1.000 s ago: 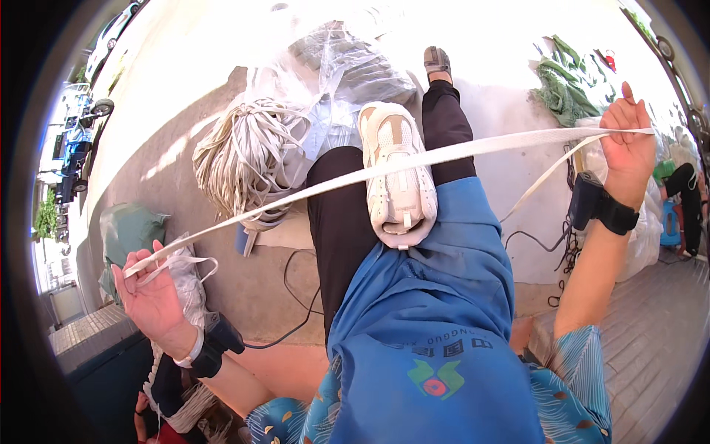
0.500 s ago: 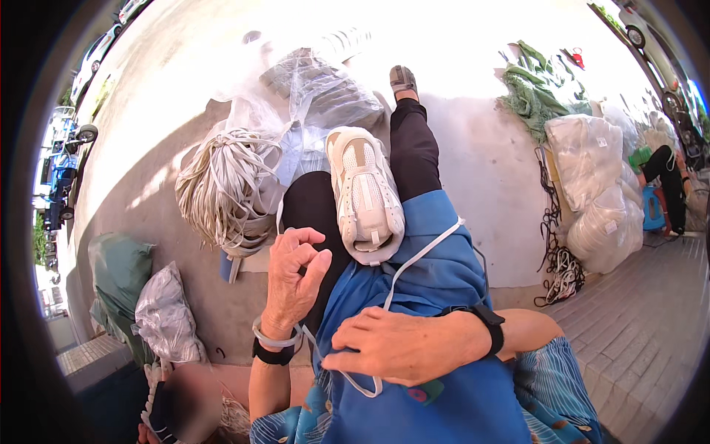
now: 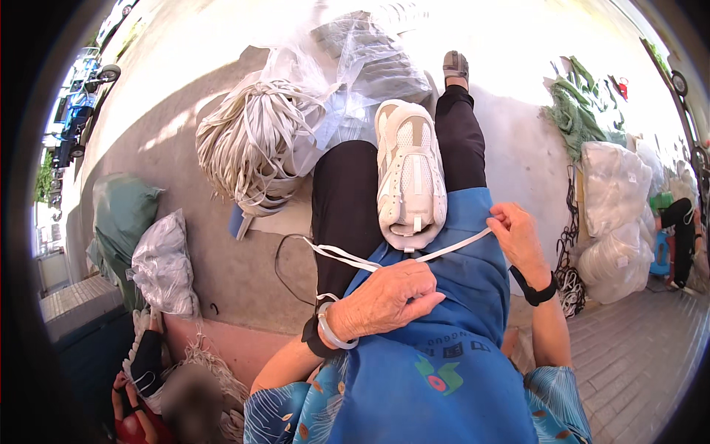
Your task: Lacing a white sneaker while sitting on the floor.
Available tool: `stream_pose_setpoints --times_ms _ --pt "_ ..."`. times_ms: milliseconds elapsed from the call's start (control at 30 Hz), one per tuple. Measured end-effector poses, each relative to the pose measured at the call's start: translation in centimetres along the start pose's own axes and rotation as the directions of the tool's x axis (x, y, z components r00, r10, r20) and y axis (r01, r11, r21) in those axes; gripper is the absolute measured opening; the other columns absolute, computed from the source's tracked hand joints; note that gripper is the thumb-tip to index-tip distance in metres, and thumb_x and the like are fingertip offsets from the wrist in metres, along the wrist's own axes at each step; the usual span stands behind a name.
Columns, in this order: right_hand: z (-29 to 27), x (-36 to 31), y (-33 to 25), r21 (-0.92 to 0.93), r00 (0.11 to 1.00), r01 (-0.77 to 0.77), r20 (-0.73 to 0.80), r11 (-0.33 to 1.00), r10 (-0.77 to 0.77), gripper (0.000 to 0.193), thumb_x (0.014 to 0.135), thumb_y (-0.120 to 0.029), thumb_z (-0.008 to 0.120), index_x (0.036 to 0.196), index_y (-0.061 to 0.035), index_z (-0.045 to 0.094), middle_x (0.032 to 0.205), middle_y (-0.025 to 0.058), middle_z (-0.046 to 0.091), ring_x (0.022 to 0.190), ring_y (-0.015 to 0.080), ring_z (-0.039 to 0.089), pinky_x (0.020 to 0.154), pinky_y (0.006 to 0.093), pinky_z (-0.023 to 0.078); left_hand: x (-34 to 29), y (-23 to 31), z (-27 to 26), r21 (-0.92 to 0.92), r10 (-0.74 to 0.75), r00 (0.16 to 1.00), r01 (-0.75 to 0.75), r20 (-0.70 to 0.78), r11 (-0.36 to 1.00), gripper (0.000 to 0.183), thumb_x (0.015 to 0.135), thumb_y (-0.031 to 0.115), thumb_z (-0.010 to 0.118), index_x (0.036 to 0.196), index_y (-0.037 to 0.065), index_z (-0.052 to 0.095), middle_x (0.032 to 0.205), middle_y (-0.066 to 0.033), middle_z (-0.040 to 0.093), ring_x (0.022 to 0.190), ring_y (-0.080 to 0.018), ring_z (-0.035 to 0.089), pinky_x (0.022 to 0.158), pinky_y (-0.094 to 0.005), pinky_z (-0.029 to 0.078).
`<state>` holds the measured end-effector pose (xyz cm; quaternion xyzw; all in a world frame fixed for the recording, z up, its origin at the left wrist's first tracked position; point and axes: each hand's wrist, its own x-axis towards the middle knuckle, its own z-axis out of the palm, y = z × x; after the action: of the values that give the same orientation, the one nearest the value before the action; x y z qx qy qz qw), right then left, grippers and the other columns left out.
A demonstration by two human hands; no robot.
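A white and beige sneaker (image 3: 412,174) rests between my thighs, toe pointing away, with no lace visible through its eyelets. My right hand (image 3: 521,240) pinches the end of a white shoelace (image 3: 462,246) at the right and pulls it out straight. In front of my stomach my left hand (image 3: 382,299) is closed over the middle of the lace, its fingertips partly hidden. From there, doubled strands reach left over my knee. A blue apron (image 3: 436,362) covers my lap.
Ahead to the left lies a big bundle of white laces (image 3: 255,140), beside clear plastic bags (image 3: 370,66). Green (image 3: 126,222) and clear (image 3: 164,263) sacks stand at left. Stuffed plastic bags (image 3: 615,192) and dark cords (image 3: 569,237) lie right. Another person (image 3: 140,407) sits lower left.
My right hand has swung out to the right, drawing the lace taut. My left hand has come down and closed over the lace. The view has shifted, so the sneaker appears further right.
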<state>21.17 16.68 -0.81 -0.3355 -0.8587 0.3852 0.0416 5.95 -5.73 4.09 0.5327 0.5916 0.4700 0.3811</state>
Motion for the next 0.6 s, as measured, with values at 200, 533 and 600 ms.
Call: stream_pose_setpoints --times_ms 200,533,600 --pt "-1.6 0.4 -8.1 0.171 0.949 0.218 -0.265 0.961 -0.168 0.016 0.076 -0.001 0.066 0.092 0.0007 0.063 0.082 0.0089 0.061 0.065 0.0142 0.06 0.06 0.0255 0.047 -2.5 -1.8 -0.9 -0.129 -0.245 0.964 0.231 -0.102 0.964 0.014 0.079 0.005 0.062 0.067 0.003 0.055 0.079 -0.0076 0.063 0.071 -0.017 0.057 0.064 -0.03 0.045" --pt "-0.1 -0.3 -4.5 0.237 0.992 0.013 0.122 0.971 -0.043 0.019 0.075 0.004 0.063 0.093 0.0015 0.061 0.074 0.0056 0.055 0.064 0.0124 0.054 0.06 0.0247 0.045 -6.5 -4.9 -3.3 -0.523 -0.741 0.494 0.525 -0.455 0.671 0.031 0.093 0.032 0.054 0.082 0.003 0.05 0.067 -0.0026 0.053 0.051 -0.0073 0.055 0.046 -0.021 0.048" --pt "-1.1 -0.3 -2.5 0.044 0.97 0.082 0.226 0.996 -0.089 0.016 0.074 0.003 0.061 0.09 0.002 0.06 0.073 0.0081 0.055 0.061 0.0142 0.054 0.058 0.0255 0.044 -5.7 -5.3 -3.8 -0.491 -0.746 0.491 0.561 -0.451 0.666 0.035 0.091 0.036 0.056 0.08 0.003 0.052 0.061 -0.0011 0.052 0.043 -0.0055 0.05 0.038 -0.0194 0.043"
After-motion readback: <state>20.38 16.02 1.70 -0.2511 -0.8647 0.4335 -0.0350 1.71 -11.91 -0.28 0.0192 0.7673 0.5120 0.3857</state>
